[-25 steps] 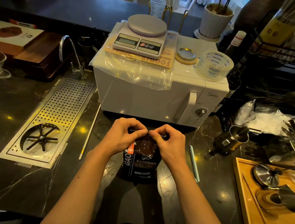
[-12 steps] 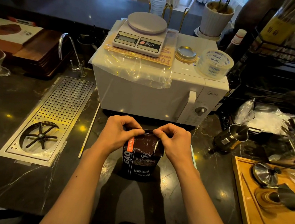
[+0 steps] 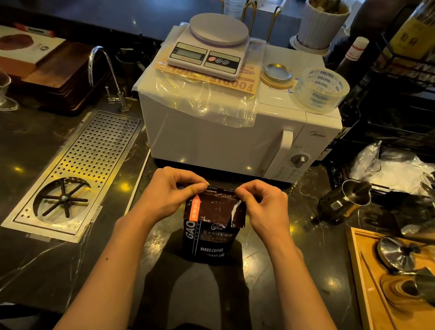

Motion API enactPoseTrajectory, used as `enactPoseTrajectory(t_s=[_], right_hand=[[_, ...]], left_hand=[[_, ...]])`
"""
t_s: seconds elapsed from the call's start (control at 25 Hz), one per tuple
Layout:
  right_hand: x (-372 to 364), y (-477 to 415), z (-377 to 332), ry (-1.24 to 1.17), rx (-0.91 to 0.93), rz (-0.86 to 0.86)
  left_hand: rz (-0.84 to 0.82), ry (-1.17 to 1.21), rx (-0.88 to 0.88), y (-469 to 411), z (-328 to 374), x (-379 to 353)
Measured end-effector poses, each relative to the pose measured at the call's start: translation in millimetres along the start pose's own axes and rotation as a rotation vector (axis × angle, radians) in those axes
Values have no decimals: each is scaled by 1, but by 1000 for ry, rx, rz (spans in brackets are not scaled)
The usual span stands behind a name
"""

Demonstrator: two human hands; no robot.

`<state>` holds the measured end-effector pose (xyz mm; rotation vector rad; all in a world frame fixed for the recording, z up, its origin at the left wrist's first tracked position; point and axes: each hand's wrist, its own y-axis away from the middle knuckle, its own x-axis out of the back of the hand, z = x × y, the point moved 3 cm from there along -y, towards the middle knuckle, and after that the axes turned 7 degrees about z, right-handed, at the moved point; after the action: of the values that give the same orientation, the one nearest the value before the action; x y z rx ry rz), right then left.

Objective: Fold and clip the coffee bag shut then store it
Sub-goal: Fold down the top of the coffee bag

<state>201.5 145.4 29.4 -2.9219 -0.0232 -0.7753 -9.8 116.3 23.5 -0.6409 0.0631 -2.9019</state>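
Observation:
A dark coffee bag with white lettering and an orange tag stands upright on the black marble counter, just in front of the microwave. My left hand pinches the bag's top left corner and my right hand pinches its top right corner. The top of the bag is folded over toward me into a flat flap between my thumbs. No clip shows in either hand.
A white microwave stands right behind the bag, carrying a kitchen scale and a tape roll. A steel drip tray is set into the counter at left. A metal pitcher and a wooden tray lie to the right.
Both hands have spread apart along the bag's top edge toward its corners, and the folded flap now lies flatter and wider. The bag stays in the same spot.

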Motion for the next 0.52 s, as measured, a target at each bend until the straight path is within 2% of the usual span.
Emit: enactPoseTrajectory(t_s=[0.12, 0.28, 0.36, 0.52], right_hand=[[1, -1, 0, 30, 11, 11], [-3, 3, -1, 55, 7, 60], [-5, 4, -2, 58, 18, 80], [-1, 2, 5, -4, 18, 12]], left_hand=[[64, -28, 1, 1, -2, 0], [4, -11, 4, 0, -3, -1], [32, -16, -10, 3, -1, -1], [65, -47, -39, 4, 1, -3]])
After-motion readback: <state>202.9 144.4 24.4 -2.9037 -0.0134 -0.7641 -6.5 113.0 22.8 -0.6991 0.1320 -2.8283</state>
